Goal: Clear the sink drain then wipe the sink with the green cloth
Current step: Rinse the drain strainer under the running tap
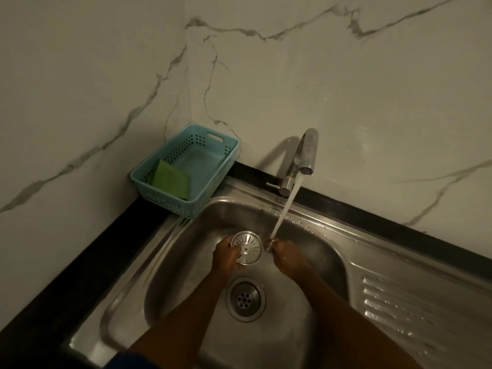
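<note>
Nearest you, both forearms reach in over the sink (354, 251). Between them lies the drain (245, 299), uncovered, its small holes showing at the bottom of the bowl. Just beyond it, your left hand (226, 255) grips the strainer (247, 247), fingers curled round its left edge. The round slotted disc is tilted up toward you, held above the bowl. Your right hand (283, 258) is just beside it on the right, fingers bunched right where the water (286, 209) lands. Whether it's pinching anything there, you can't tell from this angle. The stream slants down from the tap (306, 153), which stands at the back rim of the sink. Off to the left, in the corner of the black table (85, 283), sits 1 blue basket (159, 201), its near end overhanging the sink rim. The green cloth (171, 181) leans inside it, at the near end. Behind it all rises the marble wall (346, 89), grey veins running across it.
</note>
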